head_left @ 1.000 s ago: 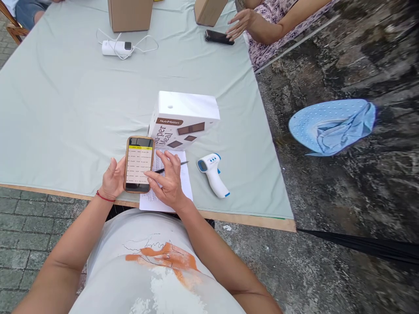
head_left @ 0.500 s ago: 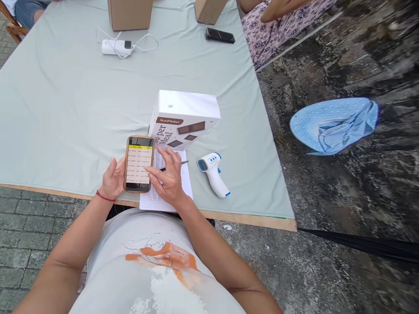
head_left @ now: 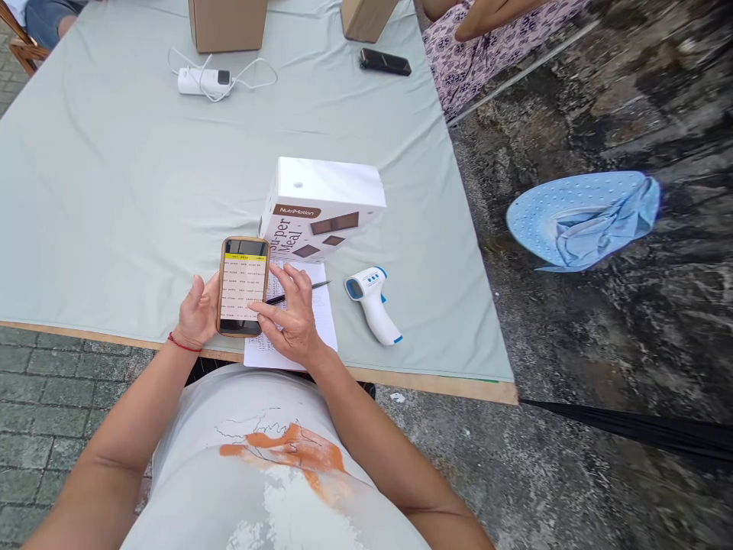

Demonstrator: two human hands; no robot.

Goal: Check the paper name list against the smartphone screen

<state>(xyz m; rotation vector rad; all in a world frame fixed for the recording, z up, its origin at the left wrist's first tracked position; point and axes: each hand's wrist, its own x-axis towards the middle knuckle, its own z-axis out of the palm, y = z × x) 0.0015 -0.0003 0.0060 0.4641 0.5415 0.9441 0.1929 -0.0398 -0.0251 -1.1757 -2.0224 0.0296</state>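
A smartphone [head_left: 243,287] in a brown case shows a list of text rows under a yellow bar. My left hand [head_left: 198,312], with a red string at the wrist, grips the phone along its left side. Over the screen's lower right, the index finger of my right hand [head_left: 292,317] points at or touches the display; its other fingers are spread. Beneath both hands lie printed sheets of paper [head_left: 324,321], and a black pen [head_left: 314,288] rests on them, partly hidden by my right hand. Just behind stands a white NutriMotion box [head_left: 332,183].
A white and blue infrared thermometer [head_left: 375,305] lies right of the papers. Farther back are a white device with a cable [head_left: 203,82], a black device [head_left: 385,62] and cardboard boxes [head_left: 229,23]. A blue sun hat [head_left: 584,218] is off the table's right side. Other people sit at the far edges.
My right index finger has moved slightly down and left on the screen. The list has shifted a little, and more of the pen shows. My left hand and the phone stay in place.
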